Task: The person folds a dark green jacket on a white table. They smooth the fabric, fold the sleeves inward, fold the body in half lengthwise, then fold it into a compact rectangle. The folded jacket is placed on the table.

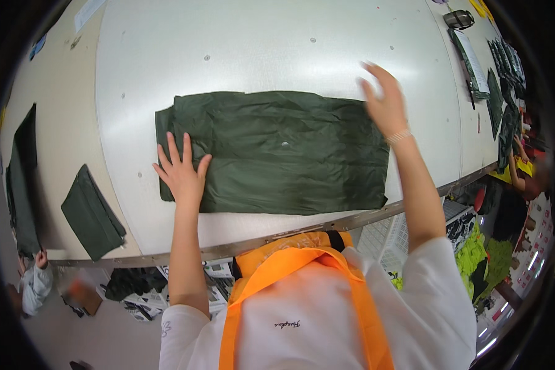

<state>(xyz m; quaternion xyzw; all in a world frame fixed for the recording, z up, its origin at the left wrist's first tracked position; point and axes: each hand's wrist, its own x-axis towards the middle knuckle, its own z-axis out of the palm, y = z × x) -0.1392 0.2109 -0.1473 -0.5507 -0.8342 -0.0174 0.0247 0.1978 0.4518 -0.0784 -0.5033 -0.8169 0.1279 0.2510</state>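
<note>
A dark green folded piece of thin fabric (290, 154) lies spread on the pale metal table in front of me, its surface wrinkled. My left hand (184, 172) rests flat on its left end with the fingers spread. Raised near the fabric's far right corner is my right hand (385, 102), slightly blurred, fingers apart and holding nothing. A small pale spot shows near the middle of the cloth. What kind of item the fabric makes up cannot be told.
Another folded dark green piece (92, 213) lies at the left. Beyond it, a person's hand (41, 259) touches a further green cloth (23, 185). At the far right are a dark metal cup (459, 20), a paper sheet (472, 61) and stacked dark packets (505, 61).
</note>
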